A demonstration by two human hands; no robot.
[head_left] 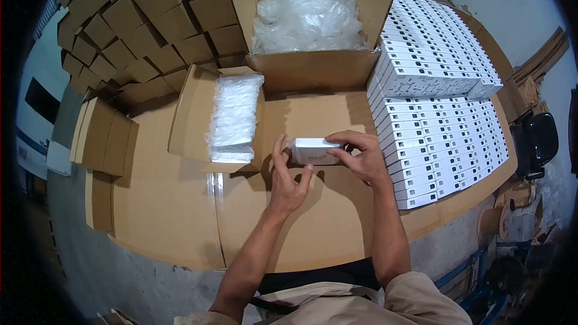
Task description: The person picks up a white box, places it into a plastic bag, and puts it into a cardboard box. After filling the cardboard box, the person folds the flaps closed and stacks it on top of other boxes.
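A small white box, with clear plastic around its left end, is in front of me near the middle of the cardboard surface. My right hand pinches its right end between thumb and fingers. At the left end, my left hand has its fingers spread and the thumb apart, with the fingertips right beside the plastic. To the left stands an open carton holding a row of white boxes in clear bags.
Stacked white boxes rise on the right. A large carton of clear plastic bags stands at the back. Many brown cartons are piled back left, and more brown boxes line the left edge of the cardboard-covered table.
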